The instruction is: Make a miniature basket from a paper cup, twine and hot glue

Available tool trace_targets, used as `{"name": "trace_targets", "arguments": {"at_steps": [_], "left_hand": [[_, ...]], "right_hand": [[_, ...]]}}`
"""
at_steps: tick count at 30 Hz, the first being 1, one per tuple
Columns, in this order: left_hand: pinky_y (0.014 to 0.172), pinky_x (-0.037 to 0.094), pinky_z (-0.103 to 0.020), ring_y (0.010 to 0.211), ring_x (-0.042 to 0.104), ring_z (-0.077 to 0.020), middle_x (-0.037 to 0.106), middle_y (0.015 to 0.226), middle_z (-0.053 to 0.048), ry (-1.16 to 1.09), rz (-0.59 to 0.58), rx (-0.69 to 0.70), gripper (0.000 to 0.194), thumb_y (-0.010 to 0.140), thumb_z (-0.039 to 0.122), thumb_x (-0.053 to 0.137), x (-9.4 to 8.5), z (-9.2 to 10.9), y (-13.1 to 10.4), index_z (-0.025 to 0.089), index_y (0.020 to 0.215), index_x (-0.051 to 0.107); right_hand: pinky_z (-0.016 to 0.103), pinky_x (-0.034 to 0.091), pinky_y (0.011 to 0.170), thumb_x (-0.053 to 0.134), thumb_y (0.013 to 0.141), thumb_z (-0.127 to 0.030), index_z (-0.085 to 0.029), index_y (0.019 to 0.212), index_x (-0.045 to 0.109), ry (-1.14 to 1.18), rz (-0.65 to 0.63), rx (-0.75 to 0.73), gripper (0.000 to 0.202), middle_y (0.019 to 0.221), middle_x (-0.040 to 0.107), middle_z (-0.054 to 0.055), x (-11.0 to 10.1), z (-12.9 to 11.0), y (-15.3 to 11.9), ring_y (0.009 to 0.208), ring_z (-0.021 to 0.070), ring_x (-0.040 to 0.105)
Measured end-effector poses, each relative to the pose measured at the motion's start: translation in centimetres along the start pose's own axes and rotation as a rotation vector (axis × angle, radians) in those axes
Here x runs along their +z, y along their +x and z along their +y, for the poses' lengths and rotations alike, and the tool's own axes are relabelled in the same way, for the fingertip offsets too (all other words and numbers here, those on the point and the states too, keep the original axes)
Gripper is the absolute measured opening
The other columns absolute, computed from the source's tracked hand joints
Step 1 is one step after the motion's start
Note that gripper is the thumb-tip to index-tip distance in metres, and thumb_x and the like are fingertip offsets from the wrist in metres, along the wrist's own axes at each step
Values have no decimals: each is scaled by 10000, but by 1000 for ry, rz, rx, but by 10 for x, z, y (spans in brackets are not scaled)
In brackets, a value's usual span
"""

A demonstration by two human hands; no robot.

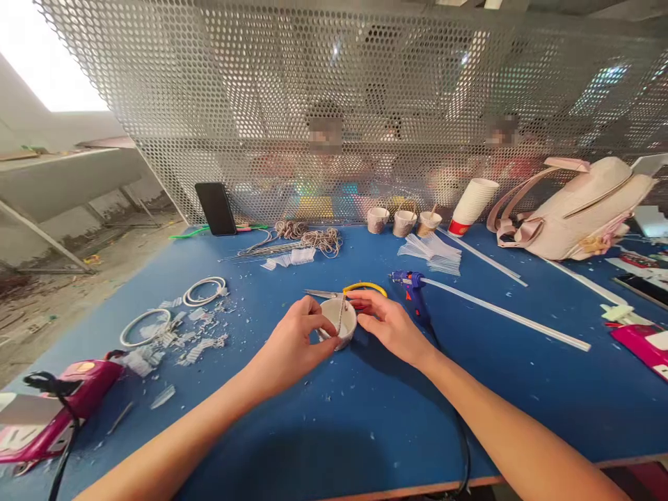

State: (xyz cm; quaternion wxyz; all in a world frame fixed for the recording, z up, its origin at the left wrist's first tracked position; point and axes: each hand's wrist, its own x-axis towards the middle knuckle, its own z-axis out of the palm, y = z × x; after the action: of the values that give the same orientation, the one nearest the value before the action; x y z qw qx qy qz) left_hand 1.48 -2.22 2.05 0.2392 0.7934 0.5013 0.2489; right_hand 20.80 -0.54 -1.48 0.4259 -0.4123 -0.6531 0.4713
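A small white paper cup (330,314) stands on the blue table in front of me, its mouth towards me. A thin twisted cord (341,316) runs across its opening and up over the far rim. My left hand (300,337) pinches the cup at its left and near side, fingers over the rim. At the right side, my right hand (391,325) curls round the rim, its fingertips by the cord's upper end and its thumb against the wall. Just behind the cup lie scissors (371,287) with yellow handles, partly covered by the hands.
A blue glue gun (415,292) with a long glue stick lies right. Cord bundles (313,240), a phone (216,209), several cord-trimmed cups (404,223), stacked paper cups (474,203) and a pink backpack (579,209) line the back. White rings (146,327), scraps and a magenta power strip (78,396) lie left.
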Motion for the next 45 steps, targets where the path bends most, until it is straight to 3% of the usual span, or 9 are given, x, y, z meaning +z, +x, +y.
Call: {"name": "trace_targets", "arguments": {"at_steps": [7,14,17,22,27,33,37,40,45], "left_hand": [[626,432,-261,678,477,-137,475,799,-7,-27,11,-6,138,758,270,594,3,1,1,207,682,690],[659,433,-284,714,516,-158,516,789,-12,-32,45,-33,107,753,245,612,7,3,-1,207,716,705],[670,435,-290,731,528,-165,530,783,-14,-42,45,-16,121,761,251,603,7,1,-3,211,728,712],[666,439,-291,722,524,-165,528,785,-25,-42,42,10,177,791,309,583,8,0,-3,214,778,732],[641,451,-271,684,525,-148,541,763,-11,-50,62,45,168,772,289,590,7,1,-4,228,853,724],[672,488,-277,781,577,-164,602,900,-36,-137,220,-21,290,720,208,521,-4,-13,15,189,982,644],[759,503,-291,930,616,-196,676,1029,-57,-294,-2,-108,346,701,209,512,-8,-25,35,177,1021,638],[746,501,-274,858,625,-178,704,966,-43,-353,-143,-106,339,707,204,489,-6,-28,42,169,992,669],[557,484,-233,643,575,-135,663,858,-33,-363,-135,-132,373,702,259,498,0,-28,39,160,1012,680]], "right_hand": [[310,537,798,537,819,-237,-208,998,627,-189,167,-122,202,992,659,53,5,-7,-3,872,168,639],[430,432,997,568,704,-94,-192,1249,470,-382,6,-190,562,1298,529,118,14,-7,-12,1196,250,499],[452,408,1014,580,750,-136,-213,1237,489,-417,56,-251,501,1289,531,114,16,-9,-14,1218,253,473],[383,495,866,586,844,-266,-218,910,647,-392,194,-367,102,956,630,78,19,-15,-15,979,221,588],[289,513,691,543,861,-215,-202,795,638,-304,157,-360,116,818,629,43,22,-17,-16,771,166,595],[264,493,629,553,831,-254,-184,796,644,-249,181,-194,120,815,672,39,18,-18,-16,678,152,591],[251,494,604,554,824,-301,-185,822,658,-210,187,-107,156,822,699,37,17,-17,-17,656,147,597],[242,498,610,557,824,-301,-181,835,660,-204,191,-103,159,837,708,40,16,-15,-19,647,135,586],[232,493,590,565,816,-289,-181,828,663,-198,215,-62,146,803,702,30,13,-17,-20,619,123,568]]}}
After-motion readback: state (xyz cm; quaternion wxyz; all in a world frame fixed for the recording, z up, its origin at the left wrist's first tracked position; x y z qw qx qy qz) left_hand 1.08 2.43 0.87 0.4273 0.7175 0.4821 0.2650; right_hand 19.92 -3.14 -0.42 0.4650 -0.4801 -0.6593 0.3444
